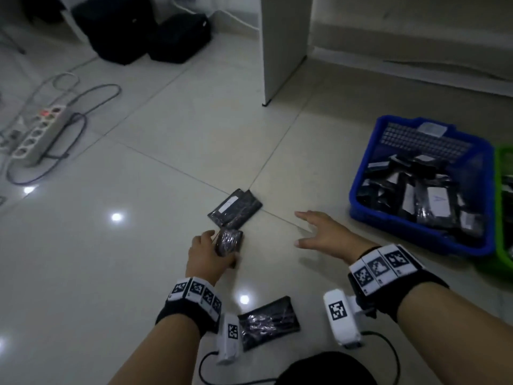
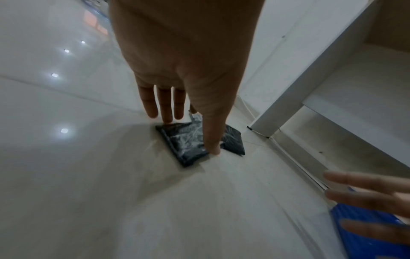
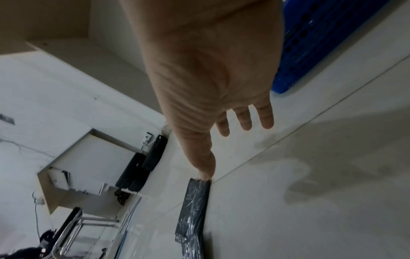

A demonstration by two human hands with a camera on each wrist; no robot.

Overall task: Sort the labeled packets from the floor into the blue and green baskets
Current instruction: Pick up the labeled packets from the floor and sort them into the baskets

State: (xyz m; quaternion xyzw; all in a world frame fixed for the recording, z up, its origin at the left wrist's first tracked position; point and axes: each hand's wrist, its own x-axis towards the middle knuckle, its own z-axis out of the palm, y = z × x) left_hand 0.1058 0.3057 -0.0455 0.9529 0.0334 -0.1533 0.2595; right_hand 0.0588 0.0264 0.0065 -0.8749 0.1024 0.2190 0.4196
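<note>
My left hand (image 1: 222, 248) pinches a dark plastic-wrapped packet (image 1: 229, 241) between thumb and fingers, low at the floor. The left wrist view shows my thumb on the near edge of that packet (image 2: 184, 142) and my fingers (image 2: 165, 112) at its far edge. Just beyond lie two overlapping packets (image 1: 236, 208), one with a white label. Another packet (image 1: 269, 320) lies close to me. My right hand (image 1: 305, 229) hovers with fingers spread and holds nothing. To its right stand the blue basket (image 1: 416, 233), with several packets inside, and the green basket (image 1: 503, 162), cut off by the frame edge.
A white furniture leg (image 1: 283, 45) stands on the tiles behind the packets. A power strip (image 1: 39, 134) with looping cables lies at the far left. Black bags (image 1: 138, 29) sit at the back. Wrist-camera cables trail near my knee.
</note>
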